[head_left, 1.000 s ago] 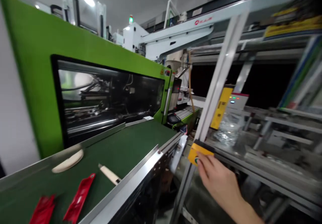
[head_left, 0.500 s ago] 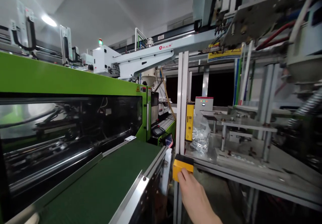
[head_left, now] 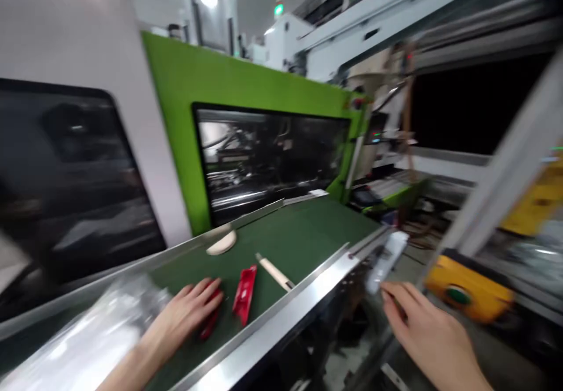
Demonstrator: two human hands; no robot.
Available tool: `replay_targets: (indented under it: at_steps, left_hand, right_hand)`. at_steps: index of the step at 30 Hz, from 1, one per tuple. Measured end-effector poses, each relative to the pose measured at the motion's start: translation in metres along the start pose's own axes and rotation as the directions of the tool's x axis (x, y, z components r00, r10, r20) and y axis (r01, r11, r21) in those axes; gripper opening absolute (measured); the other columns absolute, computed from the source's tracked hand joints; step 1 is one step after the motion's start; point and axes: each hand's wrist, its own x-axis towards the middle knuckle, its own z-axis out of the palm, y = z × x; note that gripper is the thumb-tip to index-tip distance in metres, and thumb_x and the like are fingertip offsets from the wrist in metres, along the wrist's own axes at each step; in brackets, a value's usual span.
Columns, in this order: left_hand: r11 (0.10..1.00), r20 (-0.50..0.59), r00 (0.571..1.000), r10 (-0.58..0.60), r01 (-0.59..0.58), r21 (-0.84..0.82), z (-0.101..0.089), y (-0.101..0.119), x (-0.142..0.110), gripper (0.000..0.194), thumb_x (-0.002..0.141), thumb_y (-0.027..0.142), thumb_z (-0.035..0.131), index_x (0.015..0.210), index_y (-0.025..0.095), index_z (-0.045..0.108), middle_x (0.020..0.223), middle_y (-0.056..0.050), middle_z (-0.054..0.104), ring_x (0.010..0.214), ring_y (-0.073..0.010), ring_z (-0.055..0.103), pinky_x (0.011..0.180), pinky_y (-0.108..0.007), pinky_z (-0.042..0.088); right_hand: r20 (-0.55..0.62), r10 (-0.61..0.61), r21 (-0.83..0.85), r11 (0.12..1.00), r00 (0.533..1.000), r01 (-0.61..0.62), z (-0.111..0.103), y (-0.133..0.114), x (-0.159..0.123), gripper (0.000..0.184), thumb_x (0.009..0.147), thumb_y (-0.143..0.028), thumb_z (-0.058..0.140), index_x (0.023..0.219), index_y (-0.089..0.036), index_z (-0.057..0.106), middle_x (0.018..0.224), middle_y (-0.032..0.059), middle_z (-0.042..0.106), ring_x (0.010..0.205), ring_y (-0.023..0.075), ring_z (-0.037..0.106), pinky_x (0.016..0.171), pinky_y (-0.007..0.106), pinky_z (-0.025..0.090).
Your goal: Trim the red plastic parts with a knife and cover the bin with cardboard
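My left hand [head_left: 187,313] lies flat on the dark green conveyor belt [head_left: 303,238], its fingers resting on a red plastic part [head_left: 211,319]. A second red part [head_left: 245,295] lies just to the right of it. A cream stick-like piece [head_left: 274,271] and a cream oval piece [head_left: 221,243] sit farther up the belt. My right hand [head_left: 424,335] hangs in the air beside the conveyor's metal side rail [head_left: 281,320], fingers loosely spread and holding nothing. The yellow button box [head_left: 468,293] is a short way to its right.
A green moulding machine [head_left: 246,80] with a dark window stands behind the belt. A clear plastic bag [head_left: 88,344] lies at the belt's near left. A white frame post [head_left: 505,186] and a metal bench stand at right. The picture is blurred by motion.
The view swung down and left. My right hand came off the yellow button box and moved left. My left hand came into view and settled on a red part.
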Motion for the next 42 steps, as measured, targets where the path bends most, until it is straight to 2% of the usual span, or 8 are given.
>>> replay_targets:
  at_steps: [6, 13, 18, 23, 28, 34, 39, 42]
  left_hand:
    - [0.912, -0.066, 0.951, -0.303, 0.269, -0.310, -0.016, 0.019, -0.020, 0.046, 0.082, 0.008, 0.046, 0.125, 0.021, 0.055, 0.140, -0.012, 0.049, 0.132, -0.0295, 0.040, 0.106, -0.050, 0.036]
    - [0.440, -0.110, 0.630, -0.769, 0.396, -0.806, -0.051, 0.131, -0.061, 0.039, 0.084, 0.030, 0.061, 0.121, 0.020, 0.054, 0.118, -0.011, 0.060, 0.109, -0.0254, 0.056, 0.101, -0.045, 0.042]
    - [-0.095, 0.168, 0.498, -0.851, 0.168, -0.981, -0.056, 0.209, -0.084, 0.051, 0.084, 0.045, 0.062, 0.125, 0.017, 0.049, 0.096, -0.008, 0.058, 0.086, -0.0208, 0.061, 0.079, -0.034, 0.050]
    - [-0.419, 0.362, 0.507, -0.782, 0.002, -0.908, -0.044, 0.256, -0.103, 0.047, 0.087, 0.045, 0.055, 0.126, 0.019, 0.050, 0.091, -0.005, 0.051, 0.073, -0.0150, 0.055, 0.066, -0.030, 0.049]
    - [-0.527, 0.489, 0.558, -0.670, 0.105, -0.843, -0.025, 0.278, -0.114, 0.047, 0.082, 0.040, 0.067, 0.120, 0.014, 0.056, 0.095, -0.012, 0.064, 0.066, -0.0137, 0.055, 0.058, -0.024, 0.041]
    - [-0.626, 0.614, 0.550, -0.567, 0.197, -0.754, -0.009, 0.287, -0.126, 0.045, 0.079, 0.036, 0.072, 0.117, 0.015, 0.060, 0.097, -0.011, 0.066, 0.071, -0.0137, 0.058, 0.066, -0.024, 0.043]
    - [-0.738, 0.579, 0.506, -0.639, -0.191, -0.648, 0.002, 0.285, -0.132, 0.062, 0.090, 0.060, 0.044, 0.109, 0.006, 0.066, 0.112, -0.020, 0.064, 0.075, -0.0191, 0.061, 0.071, -0.030, 0.048]
    - [-0.570, 0.490, 0.327, -0.808, -0.223, -0.791, 0.011, 0.290, -0.124, 0.048, 0.084, 0.047, 0.065, 0.118, 0.015, 0.058, 0.110, -0.014, 0.066, 0.068, -0.0136, 0.057, 0.063, -0.025, 0.045]
  right_hand:
    - [0.299, -0.381, 0.387, 0.886, 0.875, 0.254, 0.053, -0.107, 0.066, 0.021, 0.098, -0.027, 0.041, 0.107, -0.022, 0.060, 0.104, 0.0006, 0.064, 0.091, 0.0115, 0.061, 0.078, 0.026, 0.050]
    - [0.477, -0.462, 0.473, 0.852, 0.748, 0.224, 0.106, -0.159, 0.093, 0.026, 0.091, -0.037, 0.058, 0.101, -0.013, 0.060, 0.091, 0.0027, 0.061, 0.080, 0.0125, 0.059, 0.073, 0.031, 0.053]
    - [0.404, -0.374, 0.548, 0.830, 0.835, 0.106, 0.110, -0.148, 0.092, 0.027, 0.092, -0.039, 0.056, 0.096, -0.013, 0.061, 0.078, -0.0006, 0.056, 0.066, 0.0092, 0.054, 0.064, 0.026, 0.049]
    - [0.081, -0.108, 0.685, 0.728, 0.991, 0.023, 0.065, -0.141, 0.075, 0.027, 0.095, -0.033, 0.043, 0.095, -0.011, 0.060, 0.094, 0.0113, 0.057, 0.105, 0.0225, 0.053, 0.086, 0.036, 0.046]
    - [0.020, -0.335, 0.853, 0.498, 0.942, 0.159, -0.006, -0.138, 0.001, 0.018, 0.091, -0.029, 0.050, 0.101, -0.019, 0.062, 0.106, 0.0065, 0.061, 0.077, 0.0116, 0.058, 0.064, 0.024, 0.048]
    - [0.219, -0.875, 0.970, 0.146, 0.431, -0.196, -0.028, -0.134, -0.071, 0.025, 0.092, -0.028, 0.056, 0.115, -0.028, 0.065, 0.123, 0.0036, 0.058, 0.103, 0.0122, 0.061, 0.079, 0.019, 0.054]
    - [0.457, -0.628, 0.862, 0.140, 0.630, -0.486, -0.015, -0.136, -0.107, 0.015, 0.087, -0.034, 0.064, 0.095, -0.022, 0.067, 0.092, 0.0019, 0.065, 0.073, 0.0098, 0.063, 0.061, 0.018, 0.052]
    - [0.617, -0.494, 0.734, 0.083, 0.612, -0.674, -0.023, -0.145, -0.131, 0.021, 0.086, -0.038, 0.063, 0.093, -0.019, 0.063, 0.080, 0.0017, 0.063, 0.056, 0.0092, 0.058, 0.042, 0.016, 0.044]
